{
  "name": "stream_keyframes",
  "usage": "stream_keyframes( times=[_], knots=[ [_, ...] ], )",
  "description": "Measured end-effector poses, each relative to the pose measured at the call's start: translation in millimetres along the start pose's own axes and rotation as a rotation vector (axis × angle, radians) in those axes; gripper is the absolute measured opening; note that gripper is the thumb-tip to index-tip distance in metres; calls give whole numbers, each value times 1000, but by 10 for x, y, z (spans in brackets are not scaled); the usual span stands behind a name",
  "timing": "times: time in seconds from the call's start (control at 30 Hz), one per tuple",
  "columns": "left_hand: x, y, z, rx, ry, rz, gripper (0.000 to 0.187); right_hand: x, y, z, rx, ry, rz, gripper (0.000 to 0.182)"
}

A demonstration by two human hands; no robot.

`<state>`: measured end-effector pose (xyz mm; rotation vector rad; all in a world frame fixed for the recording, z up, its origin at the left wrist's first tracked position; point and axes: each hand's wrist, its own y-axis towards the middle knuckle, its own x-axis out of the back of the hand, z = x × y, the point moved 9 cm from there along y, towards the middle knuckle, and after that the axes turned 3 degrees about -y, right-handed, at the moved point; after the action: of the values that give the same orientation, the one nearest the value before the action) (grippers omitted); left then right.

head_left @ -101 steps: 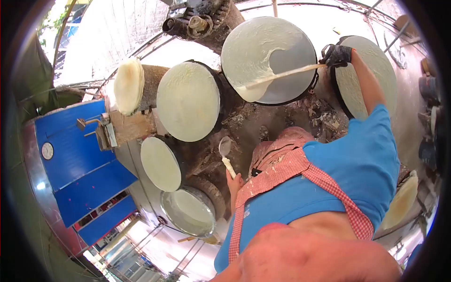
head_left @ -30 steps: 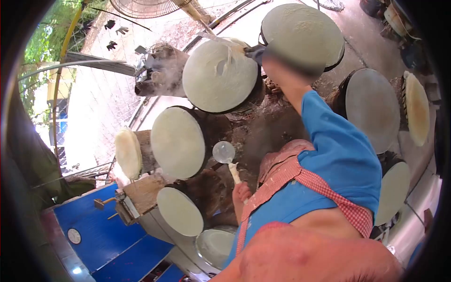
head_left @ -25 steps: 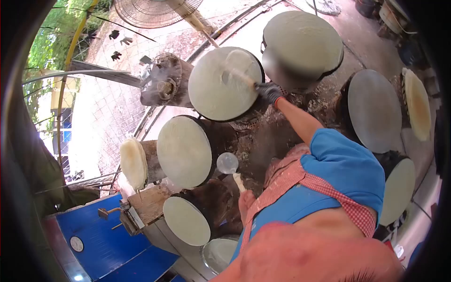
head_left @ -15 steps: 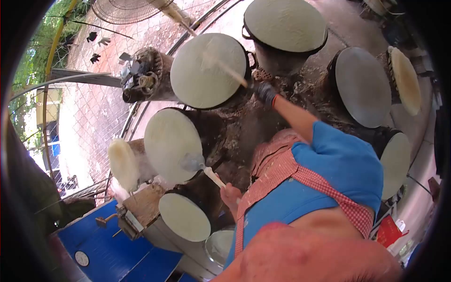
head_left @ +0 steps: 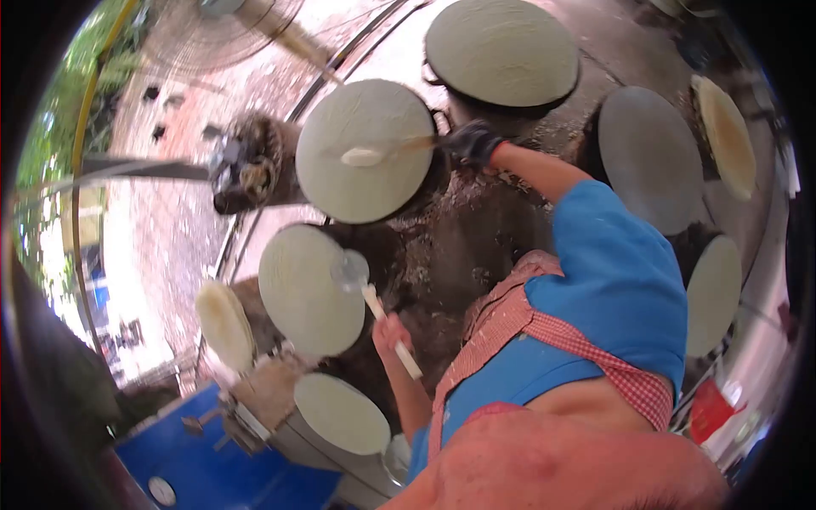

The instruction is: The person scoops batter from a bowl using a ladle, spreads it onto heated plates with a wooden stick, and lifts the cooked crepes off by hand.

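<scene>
My left hand (head_left: 393,333) is bare and wrapped round the white handle of a ladle (head_left: 349,270). The ladle's cup overlaps the right edge of a round griddle coated with pale batter (head_left: 310,289). On my right hand (head_left: 476,143) is a black glove. Its fingers close on a wooden stick (head_left: 416,145), blurred by motion, that reaches over another batter-coated griddle (head_left: 365,191). Near the stick's far end lies a pale oval patch (head_left: 363,157).
Around me stand more coated griddles (head_left: 501,51), (head_left: 342,414), and a grey one without batter (head_left: 650,161). Pale round flatbreads (head_left: 224,316) sit at left, another pile (head_left: 727,136) at right. A blue surface (head_left: 221,463) lies lower left; a fan (head_left: 221,30) stands beyond.
My left hand and the ladle have moved up, the cup from the griddle's lower right to its right edge. My right hand has shifted slightly, the stick now lying more level. The view has tilted a little.
</scene>
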<state>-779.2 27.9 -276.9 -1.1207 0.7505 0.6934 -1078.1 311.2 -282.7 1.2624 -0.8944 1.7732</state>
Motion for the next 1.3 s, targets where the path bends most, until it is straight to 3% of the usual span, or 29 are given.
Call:
stream_keyframes(
  times=[0.03,0.1,0.13,0.2,0.23,0.27,0.33,0.4,0.5,0.57,0.6,0.63,0.7,0.73,0.77,0.8,0.9,0.93,1.0,1.03,1.07,1.17,1.2,1.27,1.3],
  knots=[
    [-117,119,-49,1,80,39,41,184,-113,-2,-43,23,58,32],
    [-328,342,-88,23,147,6,12,-1,-197,-375,-214,506,-220,30],
    [-471,487,-41,56,133,0,19,-39,-194,-285,-180,498,-213,30],
    [-687,766,-7,105,154,-30,32,-115,-359,16,-121,-55,-160,33],
    [-741,918,-46,53,212,-50,28,-36,-432,115,-38,-143,-108,32],
    [-777,1037,-97,0,271,-73,23,-85,-497,78,-18,-142,-105,32],
    [-849,1292,-79,-60,298,-100,16,215,-691,-212,-90,19,-542,29],
    [-919,1482,-32,-210,537,-144,23,-73,-845,-231,-228,-105,-310,25],
    [-881,1751,173,-295,631,-244,28,-238,-986,488,-191,-204,-296,25],
    [-768,1721,443,-38,410,-161,18,-398,-1168,712,-161,-178,-239,27],
    [-812,1698,504,82,305,-109,19,-321,-1207,757,-111,-72,-351,29],
    [-918,1384,628,331,39,100,28,-259,-1282,798,-58,45,-456,30],
    [-767,587,317,-408,833,135,22,136,-1658,1030,-34,-39,-451,26],
    [-530,327,329,-409,780,-119,12,307,-1713,1088,-17,-125,-475,23],
    [-421,267,356,-314,712,-143,9,26,-1640,1018,15,-149,-299,31],
    [-188,133,430,-209,623,-186,7,-186,-1697,968,30,-158,-256,31],
    [-176,27,767,234,-52,103,17,153,-1931,1191,-82,237,-381,35],
    [-174,-68,748,184,-84,126,17,154,-1955,1308,-23,236,-357,35],
    [-209,-296,908,262,-229,202,20,21,-1905,1335,-62,726,-194,35],
    [-197,-457,944,232,-264,363,29,-140,-1874,1347,-43,764,-109,33],
    [-145,-634,969,169,-260,376,29,-402,-1818,1298,-1,896,-87,33],
    [215,-1061,1123,27,-400,395,15,-881,-1715,1466,131,1157,192,29],
    [356,-1245,1147,-37,-415,354,17,-890,-1700,1720,195,1164,281,29],
    [834,-1684,1187,-172,-443,328,22,-1070,-1941,2004,21,781,639,27],
    [1057,-1837,1235,-217,-448,295,32,-1265,-1926,2175,230,767,592,23]
  ],
)
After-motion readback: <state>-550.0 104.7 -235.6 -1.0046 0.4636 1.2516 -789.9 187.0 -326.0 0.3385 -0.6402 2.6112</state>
